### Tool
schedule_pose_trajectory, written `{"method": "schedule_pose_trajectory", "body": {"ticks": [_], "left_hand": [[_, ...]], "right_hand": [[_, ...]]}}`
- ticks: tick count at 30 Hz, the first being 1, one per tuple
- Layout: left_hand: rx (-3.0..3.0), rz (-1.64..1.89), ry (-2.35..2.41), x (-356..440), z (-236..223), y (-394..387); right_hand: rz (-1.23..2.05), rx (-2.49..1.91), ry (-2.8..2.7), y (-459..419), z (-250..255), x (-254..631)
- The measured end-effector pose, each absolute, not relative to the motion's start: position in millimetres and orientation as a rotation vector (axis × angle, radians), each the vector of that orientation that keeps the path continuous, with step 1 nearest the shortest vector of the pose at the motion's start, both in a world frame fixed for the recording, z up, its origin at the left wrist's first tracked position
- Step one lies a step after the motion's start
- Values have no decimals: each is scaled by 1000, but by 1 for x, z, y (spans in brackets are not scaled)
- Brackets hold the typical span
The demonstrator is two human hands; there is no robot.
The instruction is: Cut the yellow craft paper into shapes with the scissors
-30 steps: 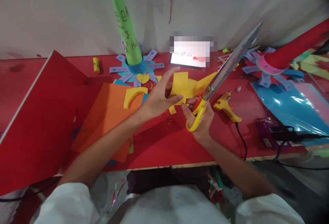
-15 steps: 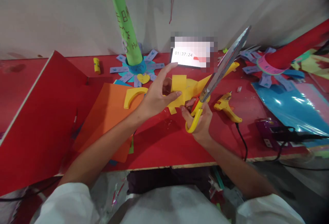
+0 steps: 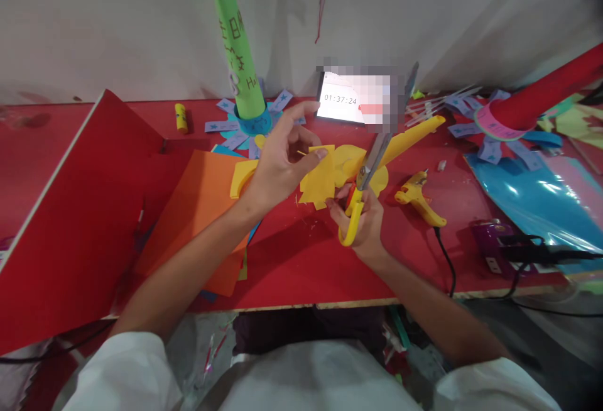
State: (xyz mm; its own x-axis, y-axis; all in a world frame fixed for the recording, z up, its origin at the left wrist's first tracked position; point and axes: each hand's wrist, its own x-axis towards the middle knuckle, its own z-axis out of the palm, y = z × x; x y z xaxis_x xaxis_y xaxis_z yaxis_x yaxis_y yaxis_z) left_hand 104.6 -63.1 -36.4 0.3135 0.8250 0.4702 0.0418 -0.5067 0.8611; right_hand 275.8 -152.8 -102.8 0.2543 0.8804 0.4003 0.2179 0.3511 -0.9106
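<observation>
In the middle of the head view, my left hand (image 3: 282, 163) pinches a piece of yellow paper (image 3: 318, 178) near its top, thumb in front and index finger raised. My right hand (image 3: 370, 219) is closed round the yellow-handled scissors (image 3: 353, 222), whose long metal blades point up and away. The right fingertips touch the paper's lower edge. Just beyond the hands lies a long yellow paper tube (image 3: 414, 139), partly behind the blades, with rounded yellow paper around its near end. A yellow curved paper strip (image 3: 240, 175) lies behind my left wrist.
A yellow glue gun (image 3: 419, 198) with a black cord lies at right. Orange sheets (image 3: 188, 222) lie left, beside an upright red board (image 3: 80, 222). Behind stand a green paper tube (image 3: 240, 53) and a phone (image 3: 348, 100). At right are a red tube (image 3: 556, 87) and blue plastic packet (image 3: 518, 191).
The yellow paper has turned in my left hand and now shows a broader face. The scissors have swung more upright, their blade tips moving left. The view has shifted slightly.
</observation>
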Motion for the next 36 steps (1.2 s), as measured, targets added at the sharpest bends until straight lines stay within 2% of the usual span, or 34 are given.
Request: {"method": "schedule_pose_trajectory", "body": {"ticks": [9, 27, 36], "left_hand": [[1831, 1230, 900, 103, -23, -67], [2445, 832, 1034, 78, 7, -65], [2438, 888, 950, 76, 2, -64]], "right_hand": [[705, -1130, -1237, -152, -101, 276], [867, -1231, -1196, -154, -102, 274], [864, -1216, -1264, -154, -99, 276]]}}
